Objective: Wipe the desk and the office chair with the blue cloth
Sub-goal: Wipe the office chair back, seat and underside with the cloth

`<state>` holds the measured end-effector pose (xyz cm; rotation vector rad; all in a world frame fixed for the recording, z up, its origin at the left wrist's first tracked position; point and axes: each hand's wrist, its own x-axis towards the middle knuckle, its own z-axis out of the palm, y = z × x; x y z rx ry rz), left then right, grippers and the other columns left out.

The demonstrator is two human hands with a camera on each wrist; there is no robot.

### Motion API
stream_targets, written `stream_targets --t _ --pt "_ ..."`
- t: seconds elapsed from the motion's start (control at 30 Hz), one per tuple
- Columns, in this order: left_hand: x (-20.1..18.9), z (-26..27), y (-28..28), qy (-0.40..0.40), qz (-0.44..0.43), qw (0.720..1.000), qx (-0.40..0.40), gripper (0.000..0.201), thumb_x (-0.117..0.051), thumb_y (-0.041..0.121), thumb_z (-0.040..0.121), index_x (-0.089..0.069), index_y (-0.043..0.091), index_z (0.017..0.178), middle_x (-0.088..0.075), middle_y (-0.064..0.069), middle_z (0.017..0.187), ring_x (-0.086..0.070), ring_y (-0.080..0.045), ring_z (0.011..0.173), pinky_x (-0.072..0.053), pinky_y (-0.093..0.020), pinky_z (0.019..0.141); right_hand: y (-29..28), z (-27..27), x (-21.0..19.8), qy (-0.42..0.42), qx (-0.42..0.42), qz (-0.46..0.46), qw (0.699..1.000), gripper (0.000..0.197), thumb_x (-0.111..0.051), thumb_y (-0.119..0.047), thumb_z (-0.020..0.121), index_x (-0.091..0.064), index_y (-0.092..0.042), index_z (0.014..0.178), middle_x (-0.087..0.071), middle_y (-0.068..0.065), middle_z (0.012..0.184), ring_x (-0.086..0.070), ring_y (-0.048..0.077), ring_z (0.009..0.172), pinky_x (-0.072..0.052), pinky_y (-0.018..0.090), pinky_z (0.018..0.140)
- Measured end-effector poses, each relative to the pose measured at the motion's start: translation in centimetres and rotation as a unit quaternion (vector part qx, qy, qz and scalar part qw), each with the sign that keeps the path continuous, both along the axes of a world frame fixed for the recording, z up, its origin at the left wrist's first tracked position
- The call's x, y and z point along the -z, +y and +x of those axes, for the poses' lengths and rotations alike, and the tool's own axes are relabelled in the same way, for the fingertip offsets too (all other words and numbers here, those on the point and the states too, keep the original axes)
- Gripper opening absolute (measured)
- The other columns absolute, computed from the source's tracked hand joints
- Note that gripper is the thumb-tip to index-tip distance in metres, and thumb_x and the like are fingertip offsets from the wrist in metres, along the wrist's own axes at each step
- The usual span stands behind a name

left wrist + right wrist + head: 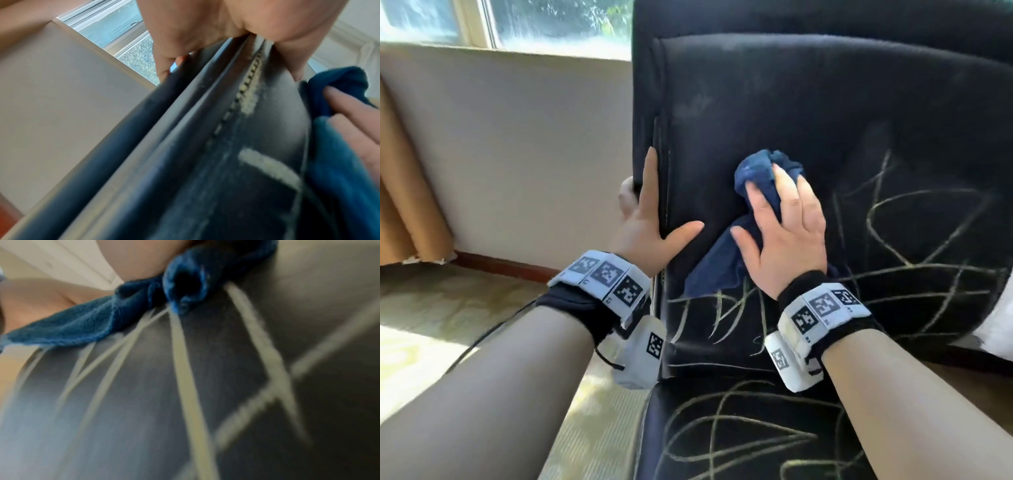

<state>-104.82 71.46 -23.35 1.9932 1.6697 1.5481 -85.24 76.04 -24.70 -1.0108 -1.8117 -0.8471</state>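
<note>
The black office chair (825,102) fills the head view, its backrest and seat (739,428) covered in yellowish scribbles (914,212). My left hand (664,202) grips the backrest's left edge, thumb on the front and fingers round the back. In the left wrist view the left hand (205,32) pinches that stitched edge (226,129). My right hand (774,205) presses the bunched blue cloth (753,168) against the middle of the backrest, with cloth pushed up between its fingers. The right wrist view is blurred and shows the cloth (92,324) on the scribbled backrest (144,402).
A beige wall (534,137) and a window (551,20) stand left of the chair, with a tan curtain (404,171) at the far left. Patterned carpet (448,325) lies below. Something white (1000,325) shows past the chair's right edge.
</note>
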Motion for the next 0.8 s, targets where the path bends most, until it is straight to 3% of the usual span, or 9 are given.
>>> stream_targets --t 0.1,0.17,0.27,0.37,0.47,0.57,0.67,0.73,0.8 --pt "0.7 0.3 0.9 0.009 0.022 1.000 0.007 0.094 -0.059 0.056 0.074 0.021 0.061 0.123 -0.007 -0.010 0.147 -0.025 -0.030 0.134 -0.023 -0.033 0.109 -1.0 0.4 2.4 -0.034 0.038 -0.019 0.999 0.062 -0.039 -0.054 0.083 -0.039 -0.021 0.136 -0.024 0.010 0.143 -0.024 0.033 0.130 -0.016 0.043 0.108" --pt "0.7 0.5 1.0 0.009 0.038 0.999 0.007 0.094 -0.062 0.051 0.079 0.020 0.060 0.124 -0.007 -0.013 0.147 -0.024 -0.033 0.134 -0.025 -0.039 0.112 -1.9 0.4 3.2 -0.052 0.054 -0.042 0.996 0.054 -0.036 -0.046 0.085 -0.035 -0.021 0.133 -0.026 0.010 0.141 -0.027 0.032 0.127 -0.023 0.044 0.107" --pt "0.2 0.5 0.1 0.013 0.030 0.999 0.009 0.093 -0.063 0.042 0.083 0.018 0.055 0.127 -0.006 -0.016 0.147 -0.022 -0.033 0.135 -0.023 -0.040 0.113 -3.7 0.5 2.4 -0.041 0.050 -0.071 0.995 0.043 -0.044 -0.028 0.087 -0.046 -0.018 0.129 -0.038 0.015 0.138 -0.038 0.037 0.125 -0.040 0.048 0.099" --pt "-0.5 0.2 -0.8 0.027 -0.006 0.999 0.017 0.095 -0.063 0.042 0.083 0.021 0.053 0.127 -0.001 -0.016 0.147 -0.021 -0.034 0.135 -0.023 -0.040 0.114 -5.3 0.3 -1.3 0.062 0.039 -0.111 0.991 0.045 -0.051 -0.013 0.092 -0.046 -0.011 0.136 -0.032 0.021 0.146 -0.030 0.043 0.134 -0.025 0.044 0.108" --pt "-0.6 0.0 -1.5 0.098 0.017 0.994 -0.044 0.095 -0.060 0.047 0.084 0.022 0.049 0.130 0.004 -0.017 0.150 -0.014 -0.035 0.139 -0.023 -0.043 0.114 -5.0 -0.5 -5.7 0.131 0.046 -0.093 0.986 0.048 -0.047 -0.017 0.095 -0.036 -0.011 0.142 -0.018 0.020 0.151 -0.016 0.039 0.139 -0.012 0.040 0.113" --pt "0.0 0.2 -1.9 0.277 0.159 0.944 -0.084 0.078 -0.047 0.042 0.086 0.003 0.042 0.145 0.004 -0.009 0.153 -0.003 -0.038 0.141 -0.012 -0.053 0.113 -4.0 -1.2 -5.1 0.077 0.045 -0.130 0.987 0.053 -0.041 -0.032 0.092 -0.039 -0.015 0.141 -0.023 0.019 0.151 -0.022 0.040 0.137 -0.018 0.046 0.114" --pt "1.4 -1.1 -1.2 0.449 0.213 0.867 -0.040 0.064 -0.036 0.054 0.080 -0.025 0.034 0.140 -0.015 -0.007 0.152 -0.008 -0.042 0.138 -0.015 -0.058 0.107 -3.2 -0.5 -1.0 0.039 0.078 -0.129 0.988 0.057 -0.034 -0.040 0.086 -0.046 -0.015 0.136 -0.040 0.022 0.142 -0.039 0.047 0.126 -0.033 0.054 0.102" --pt "1.9 -2.4 -0.5 0.488 0.236 0.840 -0.030 0.065 -0.038 0.058 0.080 -0.031 0.031 0.138 -0.021 -0.009 0.150 -0.011 -0.043 0.138 -0.022 -0.057 0.108 -2.6 0.6 0.9 0.015 0.099 -0.071 0.992 0.052 -0.035 -0.038 0.086 -0.044 -0.017 0.133 -0.047 0.022 0.136 -0.045 0.046 0.120 -0.040 0.056 0.094" --pt "2.1 -2.7 -0.2 0.490 0.258 0.832 -0.025 0.062 -0.041 0.057 0.082 -0.035 0.028 0.137 -0.021 -0.011 0.150 -0.012 -0.044 0.138 -0.025 -0.056 0.109 -2.3 1.3 2.4 -0.002 0.106 -0.019 0.994 0.048 -0.035 -0.037 0.086 -0.040 -0.019 0.130 -0.045 0.020 0.138 -0.037 0.040 0.123 -0.038 0.055 0.096"
